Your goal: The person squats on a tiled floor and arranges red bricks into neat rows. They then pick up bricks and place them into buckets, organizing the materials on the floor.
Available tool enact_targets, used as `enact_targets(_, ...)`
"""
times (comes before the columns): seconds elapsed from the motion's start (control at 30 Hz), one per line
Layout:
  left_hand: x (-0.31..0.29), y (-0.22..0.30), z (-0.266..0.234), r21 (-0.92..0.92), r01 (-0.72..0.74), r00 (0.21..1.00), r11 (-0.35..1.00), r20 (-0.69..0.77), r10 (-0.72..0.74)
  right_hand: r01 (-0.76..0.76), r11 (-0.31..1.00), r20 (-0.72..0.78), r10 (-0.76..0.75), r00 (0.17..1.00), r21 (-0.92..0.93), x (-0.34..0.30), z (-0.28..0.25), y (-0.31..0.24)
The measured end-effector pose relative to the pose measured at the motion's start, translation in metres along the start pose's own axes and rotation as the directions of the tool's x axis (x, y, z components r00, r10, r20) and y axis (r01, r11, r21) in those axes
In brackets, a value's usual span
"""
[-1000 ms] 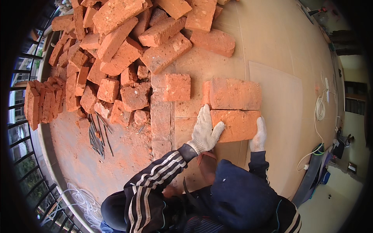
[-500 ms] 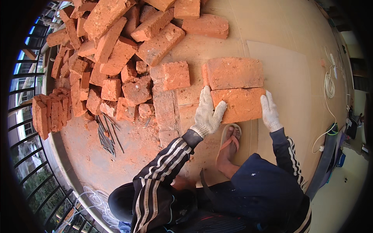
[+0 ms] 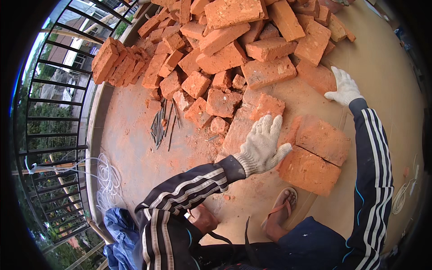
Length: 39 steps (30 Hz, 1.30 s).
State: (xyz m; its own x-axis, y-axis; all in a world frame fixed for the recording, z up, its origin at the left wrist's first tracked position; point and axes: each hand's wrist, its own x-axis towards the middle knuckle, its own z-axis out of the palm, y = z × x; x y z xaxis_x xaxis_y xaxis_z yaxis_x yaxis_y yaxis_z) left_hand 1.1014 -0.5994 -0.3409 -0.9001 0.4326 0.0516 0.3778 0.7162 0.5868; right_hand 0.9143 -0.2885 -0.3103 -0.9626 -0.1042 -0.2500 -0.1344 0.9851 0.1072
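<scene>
Two red bricks lie side by side on the floor in front of me, a near brick [image 3: 310, 171] and a farther brick [image 3: 325, 138]. My left hand [image 3: 263, 146], in a white knitted glove, is open above the floor just left of them, its fingers spread and holding nothing. A short brick piece [image 3: 269, 106] lies just beyond its fingertips. My right hand [image 3: 345, 87], gloved too, reaches out with thumb and fingers apart at the end of a loose brick [image 3: 317, 77] on the pile's right edge. Whether it touches that brick I cannot tell.
A large heap of bricks [image 3: 225, 58] fills the far side, with a leaning row of bricks [image 3: 118, 63] at its left. Thin metal rods [image 3: 160, 123] lie on the dusty floor. Left are a black railing [image 3: 54, 117], coiled clear tubing [image 3: 105, 177] and blue sheeting [image 3: 121, 238].
My right hand has left the near brick's right end and moved away toward the pile. The left hand has come off the bricks' left end. My view has shifted leftward.
</scene>
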Motion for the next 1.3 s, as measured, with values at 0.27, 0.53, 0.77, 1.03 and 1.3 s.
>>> enact_targets(0.27,-0.186,-0.029,-0.127,0.511,0.375,0.815,0.773,0.216,-0.538,0.002,1.000,0.026,-0.002,1.000,-0.003,0.076,0.083,-0.002)
enact_targets(0.53,-0.182,0.061,-0.137,0.475,0.400,0.626,0.783,0.483,-0.613,-0.059,0.991,0.052,0.053,0.997,0.123,0.045,0.073,-0.004)
enact_targets(0.77,-0.128,0.073,-0.138,0.390,0.088,0.882,0.917,0.397,-0.253,-0.105,0.994,0.189,0.096,0.977,0.036,0.000,0.026,0.037)
enact_targets(1.03,-0.080,0.062,-0.115,0.368,-0.221,0.880,0.903,0.474,0.022,-0.372,0.890,0.186,0.331,0.925,0.263,-0.127,-0.019,0.045)
enact_targets(1.3,0.055,0.069,-0.017,0.143,-0.372,0.891,0.917,0.333,0.310,-0.576,0.690,0.176,0.562,0.808,0.439,-0.233,-0.007,-0.017)
